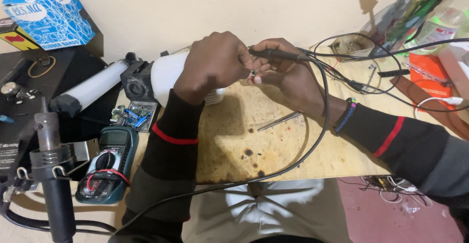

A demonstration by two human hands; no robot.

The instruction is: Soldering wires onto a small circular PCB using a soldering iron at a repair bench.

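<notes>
- While both hands meet over the scorched wooden board (273, 140), the nearest things lie toward the person from the fingers: a black cable (312, 140) that loops across the board, and a pair of metal tweezers (279, 121) resting flat just under the right wrist.
- Off beyond the left forearm, well apart from the fingers, a dark green multimeter (108, 165) lies by a black hot-air gun (51, 174) standing upright.
- The left hand (215, 64) is curled shut around the white bulb housing (166, 77), which pokes out on the far side of its knuckles.
- The right hand (288, 79) is closed on a black soldering iron (278, 54), held pen-fashion across the top of its fingers, its tip pointing at the left fingertips.
- Between the fingertips of both hands sits a tiny dark part (253, 72); which fingers pinch it I cannot tell.
- Farther off, beyond the right hand, tangled wires (361, 57) spread across the bench.
- Farthest left, a blue cardboard box (51, 15) leans by the wall.
</notes>
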